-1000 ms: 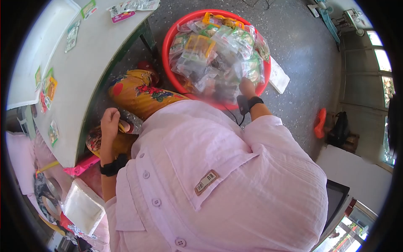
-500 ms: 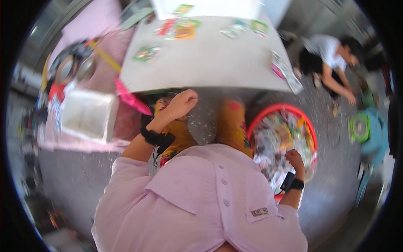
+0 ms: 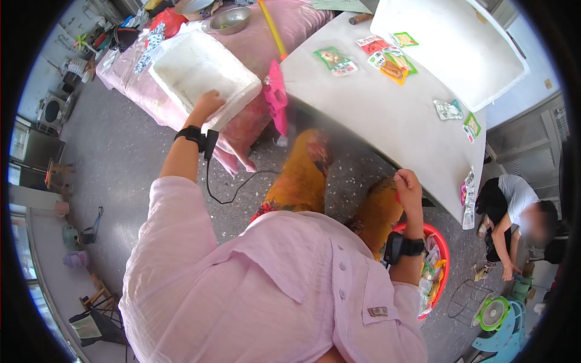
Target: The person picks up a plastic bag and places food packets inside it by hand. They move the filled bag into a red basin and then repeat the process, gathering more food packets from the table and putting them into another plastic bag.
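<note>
L hand (image 3: pixel 209 103) is reaching out to the left w/ arm stretched, resting on the near edge of a white foam box (image 3: pixel 193 63); fingers are curling at the rim, but can't tell if they're actually gripping it. A black wrist strap (image 3: pixel 192 134) w/ a thin cable is hanging off that arm. R hand (image 3: pixel 409 184) is hovering raised in a loose fist just under the table (image 3: pixel 387 121) edge, above the knee; can't tell if anything's inside it. The foam box is sitting tilted on a pink-covered bench (image 3: pixel 242 130), well apart from the R hand. Below the R wrist a red basin (image 3: pixel 445 254) is showing partly behind the arm, w/ packets (image 3: pixel 431 275) piling inside. More snack packets (image 3: pixel 336 60) are lying scattered on the table, next to a white tray (image 3: pixel 460 54). A metal bowl (image 3: pixel 229 19) is sitting farther back on the bench. At far right another person (image 3: pixel 514 206) is crouching on the floor, near a green fan (image 3: pixel 495 311).
</note>
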### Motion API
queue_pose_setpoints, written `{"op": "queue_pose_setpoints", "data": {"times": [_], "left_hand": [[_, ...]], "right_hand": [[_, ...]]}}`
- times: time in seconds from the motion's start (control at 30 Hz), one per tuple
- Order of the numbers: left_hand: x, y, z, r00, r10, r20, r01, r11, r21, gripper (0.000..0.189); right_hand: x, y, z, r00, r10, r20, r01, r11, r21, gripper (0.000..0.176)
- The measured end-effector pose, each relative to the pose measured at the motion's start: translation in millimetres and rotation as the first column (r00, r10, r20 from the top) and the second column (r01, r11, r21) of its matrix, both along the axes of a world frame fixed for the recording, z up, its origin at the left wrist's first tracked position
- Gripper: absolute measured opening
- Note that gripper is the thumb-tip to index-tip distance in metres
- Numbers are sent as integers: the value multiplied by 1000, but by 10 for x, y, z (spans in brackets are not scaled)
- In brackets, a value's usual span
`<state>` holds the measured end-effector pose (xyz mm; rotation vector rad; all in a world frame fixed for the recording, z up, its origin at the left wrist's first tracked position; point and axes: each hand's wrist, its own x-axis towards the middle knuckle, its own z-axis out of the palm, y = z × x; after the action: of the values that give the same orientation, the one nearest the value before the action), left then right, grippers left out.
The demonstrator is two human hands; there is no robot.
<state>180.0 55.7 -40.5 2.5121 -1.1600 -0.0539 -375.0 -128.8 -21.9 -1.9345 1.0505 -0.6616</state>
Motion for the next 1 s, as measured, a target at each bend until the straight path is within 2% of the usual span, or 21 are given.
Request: {"op": "queue_pose_setpoints", "data": {"times": [0.1, 0.23, 0.33, 0.43, 0.47, 0.57, 0.63, 0.7, 0.77, 0.8, 0.83, 0.9, 1.0], "left_hand": [[44, 16, 53, 982, -15, -187, 60, 969, 240, 30], [172, -40, -161, 995, -39, -94, 53, 988, 145, 19], [304, -19, -183, 996, -37, -79, 44, 996, 80, 18], [94, 38, 279, 949, 32, -312, -44, 999, -32, 20], [97, 41, 360, 840, 36, -542, -96, 992, -84, 21], [-261, 4, 726, 683, -152, -715, -56, 964, -258, 17], [-688, -113, 925, 671, -255, -696, -8, 937, -350, 12], [-1159, -249, 963, 705, -322, -632, 75, 920, -384, 12], [-1720, -370, 987, 779, -392, -488, 189, 890, -414, 12], [-1994, -414, 1015, 751, -428, -503, 205, 875, -440, 13], [-2137, -493, 900, 782, -511, -356, 337, 828, -448, 13], [-2509, -582, 887, 737, -526, -425, 367, 839, -401, 11], [-2863, -680, 815, 721, -567, -399, 419, 815, -400, 10]], "right_hand": [[89, 44, -87, 1000, 22, -21, -22, 1000, 8, 13], [86, 83, -178, 997, 42, -60, -43, 999, -17, 13], [58, 121, -206, 998, 35, -45, -35, 999, -3, 13], [55, 132, -198, 998, 39, -46, -38, 999, 18, 12], [64, 133, -190, 998, 44, -48, -43, 999, 20, 12], [269, 188, 59, 994, 108, 2, -108, 994, 19, 13], [457, 173, 129, 983, 181, 42, -179, 983, -36, 16], [702, 229, 259, 975, 188, 120, -196, 979, 60, 19], [955, 304, 441, 953, 188, 236, -249, 932, 264, 24], [1081, 340, 442, 928, 159, 336, -262, 921, 288, 26], [1186, 387, 439, 893, 125, 432, -276, 911, 307, 28], [1331, 529, 639, 909, 106, 403, -249, 913, 323, 30], [1361, 474, 513, 882, 128, 454, -287, 909, 301, 25]]}}
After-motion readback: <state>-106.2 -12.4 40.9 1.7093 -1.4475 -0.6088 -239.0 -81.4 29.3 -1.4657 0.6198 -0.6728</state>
